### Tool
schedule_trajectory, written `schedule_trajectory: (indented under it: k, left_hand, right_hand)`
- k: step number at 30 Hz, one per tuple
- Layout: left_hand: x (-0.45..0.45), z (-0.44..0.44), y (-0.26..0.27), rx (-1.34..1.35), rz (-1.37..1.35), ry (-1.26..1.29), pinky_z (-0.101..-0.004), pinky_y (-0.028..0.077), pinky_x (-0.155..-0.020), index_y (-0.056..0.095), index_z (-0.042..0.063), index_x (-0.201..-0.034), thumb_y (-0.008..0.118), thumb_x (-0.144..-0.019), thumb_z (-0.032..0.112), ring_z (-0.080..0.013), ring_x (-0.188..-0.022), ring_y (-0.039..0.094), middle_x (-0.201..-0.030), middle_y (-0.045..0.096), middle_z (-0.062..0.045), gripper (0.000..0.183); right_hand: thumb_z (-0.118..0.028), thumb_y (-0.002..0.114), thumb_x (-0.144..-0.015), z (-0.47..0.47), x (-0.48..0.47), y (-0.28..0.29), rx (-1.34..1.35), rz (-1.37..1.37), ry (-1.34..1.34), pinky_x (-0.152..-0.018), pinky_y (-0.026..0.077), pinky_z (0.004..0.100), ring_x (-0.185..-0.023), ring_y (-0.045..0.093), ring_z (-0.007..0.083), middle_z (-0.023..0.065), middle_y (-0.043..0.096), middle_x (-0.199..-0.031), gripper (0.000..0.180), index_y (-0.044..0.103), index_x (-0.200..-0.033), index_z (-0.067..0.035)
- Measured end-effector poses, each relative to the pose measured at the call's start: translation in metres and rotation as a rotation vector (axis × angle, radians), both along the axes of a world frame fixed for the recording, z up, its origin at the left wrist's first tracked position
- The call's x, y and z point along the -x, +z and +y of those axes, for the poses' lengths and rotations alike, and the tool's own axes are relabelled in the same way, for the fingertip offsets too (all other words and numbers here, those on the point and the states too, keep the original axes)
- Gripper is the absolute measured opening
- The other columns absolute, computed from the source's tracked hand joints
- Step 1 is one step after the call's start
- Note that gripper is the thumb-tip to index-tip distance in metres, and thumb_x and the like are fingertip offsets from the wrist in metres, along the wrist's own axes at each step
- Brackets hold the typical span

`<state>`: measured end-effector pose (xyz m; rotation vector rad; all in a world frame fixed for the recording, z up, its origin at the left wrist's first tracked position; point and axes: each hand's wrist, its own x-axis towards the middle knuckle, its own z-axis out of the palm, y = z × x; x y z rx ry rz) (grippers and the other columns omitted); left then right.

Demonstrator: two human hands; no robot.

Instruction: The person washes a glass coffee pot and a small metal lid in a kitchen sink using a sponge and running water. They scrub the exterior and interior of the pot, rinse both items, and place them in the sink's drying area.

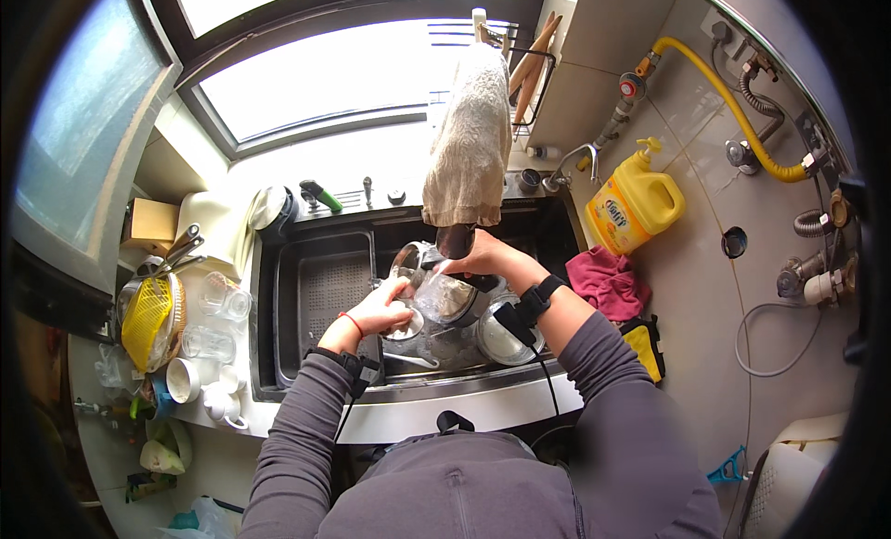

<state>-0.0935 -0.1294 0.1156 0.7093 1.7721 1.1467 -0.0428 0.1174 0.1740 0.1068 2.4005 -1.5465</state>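
My left hand (383,308) grips a small white cup or bowl (406,327) by its rim, low over the right basin of the dark sink (264,316). Beside the dark faucet head (456,242) is my right hand (480,254), its fingers reaching just below the outlet. That head partly hides the fingers, so I cannot tell whether they hold anything. Under my hands sit a metal pot (456,302) and a clear glass vessel (411,261). A round, clear-looking bowl or lid (508,337) lies near my right wrist, and a white spoon (411,360) lies at the front.
A beige towel (470,135) drapes over the faucet. Glass cups (224,297), a white mug (183,380) and a yellow basket (147,323) stand left. To the right are a yellow detergent jug (633,201) and a red cloth (605,281). The left basin (334,295) has a perforated tray.
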Motion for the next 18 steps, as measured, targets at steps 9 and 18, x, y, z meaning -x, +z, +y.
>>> schedule_trajectory:
  k: [9, 18]
  left_hand:
    - [-0.006, 0.029, 0.041, 0.226, 0.746, -0.293, -0.0392, 0.047, -0.086, 0.05, 0.01, -0.123, 0.069, -0.062, 0.028, -0.0338, -0.102, 0.056, -0.118, 0.049, -0.013, 0.066]
    - [0.015, 0.018, 0.013, -0.327, 0.114, 0.148, -0.027, 0.046, -0.081, 0.062, 0.009, -0.108, 0.056, -0.08, 0.018, -0.0167, -0.094, 0.056, -0.106, 0.056, -0.006, 0.03]
  right_hand:
    - [-0.037, 0.069, -0.08, 0.028, -0.032, -0.025, 0.09, -0.324, 0.059, -0.053, 0.04, 0.0243, -0.056, 0.055, 0.0098, 0.0016, 0.059, -0.058, 0.037, 0.06, -0.061, -0.006]
    - [-0.029, 0.072, -0.076, 0.031, -0.077, -0.03, 0.078, -0.181, -0.211, -0.044, 0.035, 0.0238, -0.048, 0.048, 0.007, -0.0001, 0.054, -0.055, 0.027, 0.062, -0.067, -0.005]
